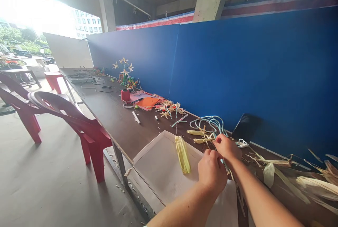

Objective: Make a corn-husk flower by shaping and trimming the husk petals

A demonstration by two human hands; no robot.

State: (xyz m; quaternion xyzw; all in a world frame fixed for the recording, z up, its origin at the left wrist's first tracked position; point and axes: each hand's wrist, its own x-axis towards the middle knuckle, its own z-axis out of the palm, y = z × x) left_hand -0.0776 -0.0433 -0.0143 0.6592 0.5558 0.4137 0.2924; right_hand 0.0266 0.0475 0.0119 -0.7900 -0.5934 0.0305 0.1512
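My left hand [212,170] is closed, its fingers pinched over the right edge of a shallow pale tray [155,165]. Just beyond it, my right hand [227,148] is also closed, fingertips pressed together close to the left hand. Thin straw-like strips show about the fingers, but what each hand grips is mostly hidden. A yellow-green piece of corn husk [182,154] lies in the tray. Right behind the hands are small rolled husk pieces [195,133] and a loop of light blue cord [208,118].
Dry corn husks [287,181] spread over the table's right side. Farther left lie husk flowers [169,109], orange paper [148,102], a white pen [136,117] and a red spool [125,95]. A blue partition [237,65] stands behind; a red plastic chair [71,121] stands left.
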